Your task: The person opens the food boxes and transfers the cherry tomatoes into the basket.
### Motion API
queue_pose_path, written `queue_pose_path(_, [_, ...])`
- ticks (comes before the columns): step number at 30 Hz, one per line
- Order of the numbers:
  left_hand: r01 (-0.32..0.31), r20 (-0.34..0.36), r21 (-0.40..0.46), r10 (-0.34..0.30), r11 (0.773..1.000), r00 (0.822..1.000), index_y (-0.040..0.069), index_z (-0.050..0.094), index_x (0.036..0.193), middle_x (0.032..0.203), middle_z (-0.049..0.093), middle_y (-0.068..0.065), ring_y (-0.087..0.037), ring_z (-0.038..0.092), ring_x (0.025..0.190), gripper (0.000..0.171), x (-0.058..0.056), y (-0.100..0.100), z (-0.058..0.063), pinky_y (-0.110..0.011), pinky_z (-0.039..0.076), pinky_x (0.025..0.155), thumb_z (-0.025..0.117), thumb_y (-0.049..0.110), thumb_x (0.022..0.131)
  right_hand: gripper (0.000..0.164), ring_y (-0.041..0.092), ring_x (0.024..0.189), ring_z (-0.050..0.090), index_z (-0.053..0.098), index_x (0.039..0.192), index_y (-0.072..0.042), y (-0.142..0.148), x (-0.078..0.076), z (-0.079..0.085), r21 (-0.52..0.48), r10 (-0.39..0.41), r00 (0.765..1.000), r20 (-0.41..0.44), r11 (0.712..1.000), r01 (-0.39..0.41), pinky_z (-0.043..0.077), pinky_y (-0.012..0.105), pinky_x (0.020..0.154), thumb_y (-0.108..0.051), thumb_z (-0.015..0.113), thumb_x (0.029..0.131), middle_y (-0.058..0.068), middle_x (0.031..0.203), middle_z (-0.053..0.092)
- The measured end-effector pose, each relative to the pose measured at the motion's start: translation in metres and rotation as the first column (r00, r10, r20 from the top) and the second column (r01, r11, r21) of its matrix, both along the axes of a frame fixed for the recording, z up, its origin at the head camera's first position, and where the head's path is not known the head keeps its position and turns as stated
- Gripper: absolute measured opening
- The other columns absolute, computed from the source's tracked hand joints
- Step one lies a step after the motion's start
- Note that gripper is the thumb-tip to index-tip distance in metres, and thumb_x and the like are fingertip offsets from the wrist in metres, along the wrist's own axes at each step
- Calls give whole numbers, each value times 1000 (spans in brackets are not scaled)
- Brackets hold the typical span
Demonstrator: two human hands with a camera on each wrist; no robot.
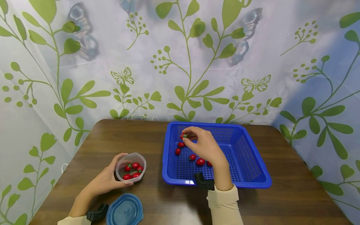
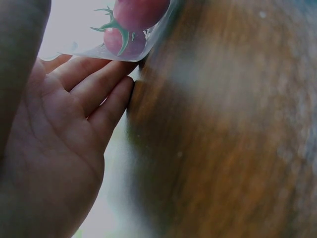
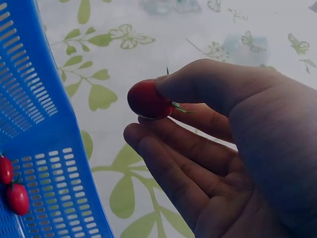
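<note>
My right hand (image 1: 206,145) is over the left part of a blue plastic basket (image 1: 258,156). Between thumb and fingers it pinches a small red cherry tomato (image 3: 147,100) with a green stem, held above the basket floor. Several more tomatoes (image 1: 200,162) lie in the basket, one partly hidden by the right wrist. On the left, my left hand (image 1: 105,181) grips a clear plastic container (image 1: 135,155), thumb on the near side and fingers round the far side. Several tomatoes (image 1: 136,165) sit inside it, some with green stems.
A blue lid (image 1: 125,212) lies on the wooden table (image 1: 153,200) near the front edge, close to the left wrist. Behind the table hangs a leaf-patterned curtain (image 1: 146,103). Black straps (image 1: 97,212) circle both wrists.
</note>
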State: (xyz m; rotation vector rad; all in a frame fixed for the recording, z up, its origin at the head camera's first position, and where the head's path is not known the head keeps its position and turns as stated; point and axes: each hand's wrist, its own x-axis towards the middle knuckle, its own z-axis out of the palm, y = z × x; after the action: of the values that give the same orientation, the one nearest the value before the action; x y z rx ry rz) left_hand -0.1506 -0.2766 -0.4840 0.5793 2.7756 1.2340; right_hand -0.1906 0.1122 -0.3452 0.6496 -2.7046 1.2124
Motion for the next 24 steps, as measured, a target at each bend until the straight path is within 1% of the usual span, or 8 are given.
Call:
queue_pose_path(2, [-4,1,-2,4,1000,1000,18,26,156,136,65,3,-20,60,124,108,0,0,0,-40,52,100,92,44,75,23,16,101,73,71,120,-10,3,0,0,0,-11,1000,13,1000,11,57,41,91,-16,72,97,-1,109,76])
queue_pose_path(6, [-8,0,-6,8,1000,1000,17,26,156,136,65,3,-21,60,124,108,0,1,0,-41,52,100,92,44,75,25,19,103,73,70,122,-10,10,0,0,4,-27,1000,14,1000,27,56,44,92,-14,72,97,1,110,76])
queue_pose_path(10, [-4,-1,-4,4,1000,1000,16,26,156,137,65,3,-21,60,125,108,-1,1,0,-43,51,101,92,44,75,26,21,105,72,70,124,-11,18,0,0,8,-42,999,11,999,42,56,45,93,-16,71,98,2,112,75])
queue_pose_path(18, [-11,2,-12,11,1000,1000,18,25,156,136,65,1,-26,60,125,109,-1,1,-1,-48,52,100,92,45,74,25,22,106,72,69,124,-12,32,0,0,21,-94,995,22,995,93,55,48,93,-20,69,100,2,112,75])
queue_pose_path(24, [3,-5,2,-3,1000,1000,21,26,155,137,65,4,-21,60,126,106,-2,0,0,-47,51,102,92,44,75,25,25,108,72,69,125,-13,37,0,0,44,-116,992,44,992,114,55,49,92,-20,68,100,3,115,75])
